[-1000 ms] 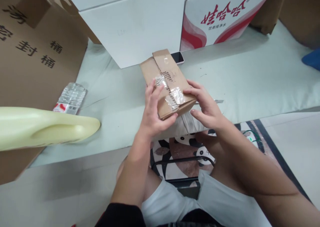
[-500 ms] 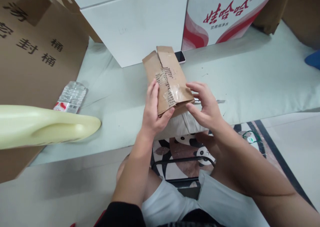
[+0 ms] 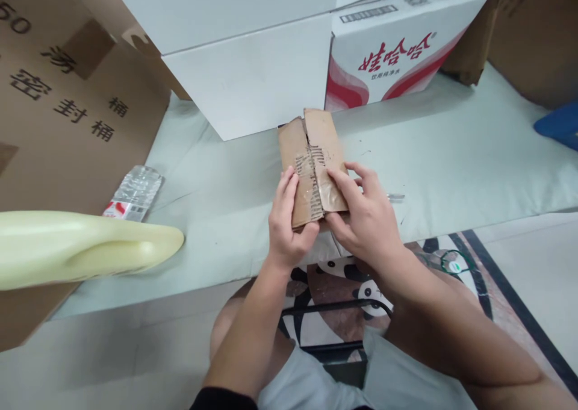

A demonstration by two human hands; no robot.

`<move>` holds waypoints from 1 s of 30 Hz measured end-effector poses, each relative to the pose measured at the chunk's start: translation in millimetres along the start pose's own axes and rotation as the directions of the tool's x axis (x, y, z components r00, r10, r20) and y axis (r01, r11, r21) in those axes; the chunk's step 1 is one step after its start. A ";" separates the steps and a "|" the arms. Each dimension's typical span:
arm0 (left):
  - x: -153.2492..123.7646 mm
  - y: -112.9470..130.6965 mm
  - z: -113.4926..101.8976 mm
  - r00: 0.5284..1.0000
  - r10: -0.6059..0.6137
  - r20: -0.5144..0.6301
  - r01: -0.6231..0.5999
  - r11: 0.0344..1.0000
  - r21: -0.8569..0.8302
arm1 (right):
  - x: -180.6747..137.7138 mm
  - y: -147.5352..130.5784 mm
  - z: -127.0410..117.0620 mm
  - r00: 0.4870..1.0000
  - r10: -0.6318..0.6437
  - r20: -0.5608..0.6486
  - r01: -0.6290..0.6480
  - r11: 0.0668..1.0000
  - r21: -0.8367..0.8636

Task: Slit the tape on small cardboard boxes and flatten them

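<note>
A small brown cardboard box [image 3: 311, 154] lies in front of me on the light green cloth, its top seam torn and crossed by clear tape. My left hand [image 3: 289, 220] grips its near left corner, thumb at the near edge and fingers along the side. On the right, my right hand [image 3: 363, 211] is closed on the near end of the right flap, index finger on top and thumb under the front edge. A thin metallic tool [image 3: 395, 198] pokes out from behind my right hand; most of it is hidden. The box's inside does not show.
White cartons [image 3: 253, 82] and a red-and-white carton [image 3: 392, 67] stand behind. At left are a large brown carton [image 3: 67, 157], a flattened plastic bottle [image 3: 138, 193] and a pale yellow curved object [image 3: 112, 244]. A blue object [image 3: 560, 126] sits at far right.
The right index finger has moved onto the top of the flap, which now lies flatter. The box sits farther right and lower in view, and the small white-edged device behind it is hidden.
</note>
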State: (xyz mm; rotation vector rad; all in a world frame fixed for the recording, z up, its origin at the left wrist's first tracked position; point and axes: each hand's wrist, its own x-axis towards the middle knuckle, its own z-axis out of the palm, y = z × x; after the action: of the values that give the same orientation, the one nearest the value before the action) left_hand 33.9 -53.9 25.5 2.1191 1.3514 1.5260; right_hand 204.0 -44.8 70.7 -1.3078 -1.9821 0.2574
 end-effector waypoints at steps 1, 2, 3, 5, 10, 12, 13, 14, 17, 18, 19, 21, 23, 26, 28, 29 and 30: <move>0.7 0.4 0.5 1.000 -0.016 -0.013 0.015 1.000 -0.008 | -0.4 -0.9 1.2 1.000 -0.001 0.002 0.001 1.000 -0.004; 1.2 0.7 0.9 0.999 -0.024 -0.026 0.023 1.000 -0.013 | -0.7 -1.6 2.1 1.000 0.000 0.005 0.000 1.000 -0.004; 1.4 1.0 1.5 0.999 -0.026 -0.039 0.025 1.000 -0.019 | -0.8 -2.1 2.7 1.000 0.003 0.006 -0.003 1.000 -0.001; 0.7 1.4 3.2 0.998 -0.023 -0.061 0.020 0.999 -0.045 | -0.5 -1.8 2.7 1.000 0.015 -0.001 -0.015 1.000 0.022; -4.0 -8.6 8.4 0.942 -0.293 -0.162 0.230 0.918 -0.323 | -1.3 10.8 0.3 1.000 0.023 0.012 -0.026 0.959 0.284; -4.6 -22.2 6.7 0.812 -0.541 -0.218 0.367 0.765 -0.529 | -3.5 20.8 3.3 0.998 0.004 0.064 -0.030 0.916 0.399; -4.3 -30.7 4.3 0.729 -0.646 -0.229 0.404 0.675 -0.617 | -4.6 26.3 6.3 0.996 0.006 0.088 -0.044 0.896 0.441; -3.8 -39.7 0.9 0.656 -0.722 -0.219 0.432 0.597 -0.676 | -5.6 32.1 10.2 0.994 0.027 0.106 -0.074 0.879 0.472; -2.0 -64.0 -13.4 0.502 -0.815 -0.289 0.499 0.546 -0.673 | -6.8 48.5 23.7 0.959 0.234 0.162 -0.284 0.824 0.490; -1.6 -69.9 -18.7 0.470 -0.818 -0.332 0.531 0.562 -0.634 | -6.6 53.1 27.4 0.927 0.315 0.202 -0.374 0.796 0.476; -1.6 -74.6 -23.9 0.452 -0.811 -0.371 0.568 0.583 -0.581 | -6.3 57.0 30.4 0.892 0.371 0.257 -0.450 0.767 0.458; -1.9 -81.1 -33.8 0.458 -0.774 -0.436 0.646 0.627 -0.434 | -5.3 62.5 33.3 0.836 0.390 0.387 -0.537 0.731 0.422; -2.7 -85.3 -42.4 0.512 -0.717 -0.473 0.692 0.670 -0.267 | -4.4 65.6 33.2 0.819 0.317 0.478 -0.528 0.742 0.414; -4.7 -89.9 -51.9 0.609 -0.637 -0.472 0.680 0.726 -0.100 | -2.7 67.6 30.6 0.870 0.213 0.444 -0.424 0.783 0.455; -6.5 -91.2 -55.1 0.657 -0.613 -0.439 0.653 0.754 -0.074 | -1.4 68.0 28.5 0.919 0.165 0.358 -0.334 0.807 0.486; -7.5 -91.2 -55.7 0.675 -0.615 -0.408 0.645 0.760 -0.081 | -1.0 67.9 27.6 0.935 0.141 0.324 -0.296 0.816 0.497; -8.6 -90.7 -55.5 0.686 -0.633 -0.359 0.643 0.758 -0.109 | -0.7 67.7 26.9 0.945 0.119 0.305 -0.267 0.820 0.506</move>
State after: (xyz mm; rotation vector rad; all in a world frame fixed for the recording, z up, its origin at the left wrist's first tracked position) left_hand -62.8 -27.7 -11.2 1.1390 1.9680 1.6154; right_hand 234.3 -8.3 15.5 -1.1318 -1.7802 1.0633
